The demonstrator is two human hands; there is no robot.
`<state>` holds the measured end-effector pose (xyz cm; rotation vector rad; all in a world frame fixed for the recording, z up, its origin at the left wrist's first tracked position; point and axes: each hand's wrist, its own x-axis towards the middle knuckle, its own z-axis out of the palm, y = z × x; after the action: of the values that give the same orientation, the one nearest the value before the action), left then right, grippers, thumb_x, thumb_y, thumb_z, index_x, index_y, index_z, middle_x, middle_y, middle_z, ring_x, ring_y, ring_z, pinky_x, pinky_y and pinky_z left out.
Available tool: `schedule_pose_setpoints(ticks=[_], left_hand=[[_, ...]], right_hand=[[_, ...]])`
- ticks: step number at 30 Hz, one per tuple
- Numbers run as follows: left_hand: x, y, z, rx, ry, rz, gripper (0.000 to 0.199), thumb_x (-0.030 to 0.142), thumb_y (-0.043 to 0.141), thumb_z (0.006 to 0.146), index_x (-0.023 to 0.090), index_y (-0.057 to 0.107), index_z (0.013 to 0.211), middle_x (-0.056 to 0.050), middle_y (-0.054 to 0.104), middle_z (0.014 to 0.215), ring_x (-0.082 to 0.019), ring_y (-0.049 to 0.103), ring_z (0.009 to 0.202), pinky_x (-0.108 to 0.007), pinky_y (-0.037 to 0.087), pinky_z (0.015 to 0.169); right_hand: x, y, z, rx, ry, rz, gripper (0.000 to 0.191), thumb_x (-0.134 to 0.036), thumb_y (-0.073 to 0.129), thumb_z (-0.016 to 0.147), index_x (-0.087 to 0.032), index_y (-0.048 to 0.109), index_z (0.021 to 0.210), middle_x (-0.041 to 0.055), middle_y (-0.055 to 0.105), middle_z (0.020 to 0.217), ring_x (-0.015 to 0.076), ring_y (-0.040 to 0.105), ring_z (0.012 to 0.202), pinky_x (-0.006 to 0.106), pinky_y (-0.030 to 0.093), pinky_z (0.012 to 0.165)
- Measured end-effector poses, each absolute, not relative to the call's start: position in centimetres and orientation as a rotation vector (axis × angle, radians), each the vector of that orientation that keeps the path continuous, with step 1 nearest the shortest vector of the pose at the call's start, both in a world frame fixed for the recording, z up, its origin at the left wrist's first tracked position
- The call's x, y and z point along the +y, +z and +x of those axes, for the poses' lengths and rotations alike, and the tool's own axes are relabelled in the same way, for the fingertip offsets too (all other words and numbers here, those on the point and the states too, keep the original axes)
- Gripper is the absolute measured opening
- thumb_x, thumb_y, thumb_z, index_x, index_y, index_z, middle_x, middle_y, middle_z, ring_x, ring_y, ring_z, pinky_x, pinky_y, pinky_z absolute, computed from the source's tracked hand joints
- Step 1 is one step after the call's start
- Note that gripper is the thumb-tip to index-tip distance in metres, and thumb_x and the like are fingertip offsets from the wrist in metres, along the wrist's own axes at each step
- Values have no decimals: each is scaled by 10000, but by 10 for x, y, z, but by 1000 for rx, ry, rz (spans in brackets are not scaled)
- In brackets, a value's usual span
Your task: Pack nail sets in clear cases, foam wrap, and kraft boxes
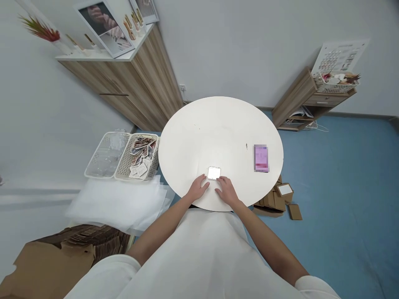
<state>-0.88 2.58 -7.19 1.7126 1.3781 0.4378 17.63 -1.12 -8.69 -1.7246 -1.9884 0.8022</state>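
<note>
A small square item with a white face and a clear-looking edge [214, 173] lies flat on the round white table [218, 124], close to its front edge. On its left side rests my left hand [198, 187], fingers apart, the fingertips near the item's lower left corner. My right hand [227, 191] is on the other side, its fingers spread and the fingertips at the lower right corner. Neither hand is closed around anything.
A blurred purple item [261, 158] lies at the table's right. Left of the table, baskets hold clear packaging [107, 155] and printed cards [141, 155], above white sheets [115, 203]. Cardboard boxes [271, 203] stand on the floor at right. A wooden cabinet [149, 83] stands behind left.
</note>
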Motion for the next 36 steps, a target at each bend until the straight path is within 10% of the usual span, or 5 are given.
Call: schedule_pose_setpoints(ticks=[10,19,24,36], left_hand=[[26,-82,-51,1098,106,2287,681,415,695,538,198,473,1144,-111,434,1250,-293,373,1147,-432,291,949],[42,-89,-65,1077,158,2288,343,81,404,707,222,573,969,-51,597,984,-208,514,944,-377,355,849],[46,-91,-67,1091,260,2148,300,144,374,748,223,595,934,-41,626,940,-205,542,898,-366,390,816],[74,-82,-44,1416,212,1927,254,352,363,800,217,554,701,19,559,596,-148,527,588,-294,373,677]], right_hand=[[-10,-94,151,-2424,437,-1883,203,-137,379,842,-196,568,801,72,576,846,189,491,788,311,320,682],[-18,-81,147,-2164,669,-1869,190,-282,375,856,-209,550,865,43,583,881,176,509,814,296,364,707],[-38,-82,155,-2081,539,-1884,436,-426,566,710,-192,494,1071,104,525,1104,248,453,1036,367,353,835],[-6,-88,165,-1588,724,-2240,281,-315,315,853,-199,542,733,41,561,786,158,526,719,269,380,617]])
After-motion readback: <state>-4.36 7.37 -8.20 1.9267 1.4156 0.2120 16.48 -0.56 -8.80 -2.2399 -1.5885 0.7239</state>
